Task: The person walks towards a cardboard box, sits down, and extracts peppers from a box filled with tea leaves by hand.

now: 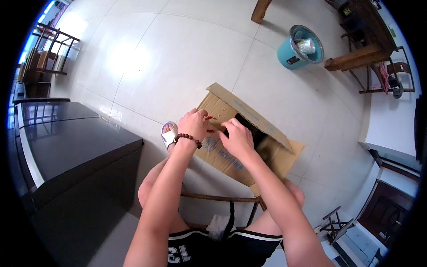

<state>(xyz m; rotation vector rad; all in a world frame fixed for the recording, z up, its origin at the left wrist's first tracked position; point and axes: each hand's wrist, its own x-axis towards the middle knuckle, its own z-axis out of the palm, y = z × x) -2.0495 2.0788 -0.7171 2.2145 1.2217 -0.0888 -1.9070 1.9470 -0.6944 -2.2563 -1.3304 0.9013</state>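
Left hand [193, 123]: fingers narrowed on a small red piece [208, 118], above the box's flap; beaded bracelet [188, 139] at the wrist. Right hand [237, 137]: fingers curled, thumb slightly apart; whether it holds anything, cannot tell. Below both: one cardboard box [231, 168], top partly open, dark inside. Farther out, on the tiled floor [191, 49]: one blue bin [289, 54], holding crumpled plastic [306, 46].

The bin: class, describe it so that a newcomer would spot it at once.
Find the cardboard box, then look beyond it, rightward, across the pale floor. A round bin stands between two wooden legs. Its turquoise sides set it apart from that brown wood.
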